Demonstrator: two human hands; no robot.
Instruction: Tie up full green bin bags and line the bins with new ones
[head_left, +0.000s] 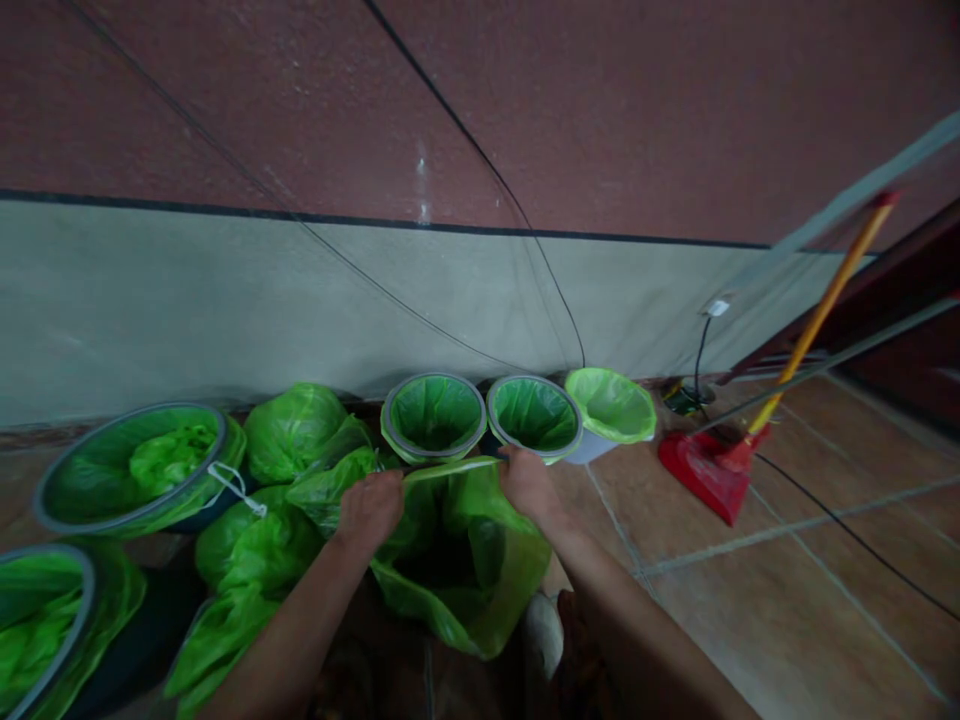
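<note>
Both hands grip the far rim of a green plastic bag (pixel 465 600), stretching that edge taut between them. My left hand (pixel 373 510) is closed on the rim's left part, and my right hand (pixel 529 484) is closed on its right part. The bag's mouth gapes toward me, its inside dark. Just beyond my hands stand two small bins with grey rims, a left one (pixel 435 412) and a right one (pixel 534 412), both lined with green bags. Beside them is a pale bin (pixel 613 405) with a light green liner folded over its edge.
Filled green bags (pixel 296 430) lie left of my left arm. Two larger lined bins, one farther (pixel 135 465) and one nearer (pixel 45 620), hold crumpled green plastic. On the right, a red dustpan (pixel 709 470) rests on the tiles near a yellow-orange handle (pixel 817 320). A black cable (pixel 855 530) crosses the floor.
</note>
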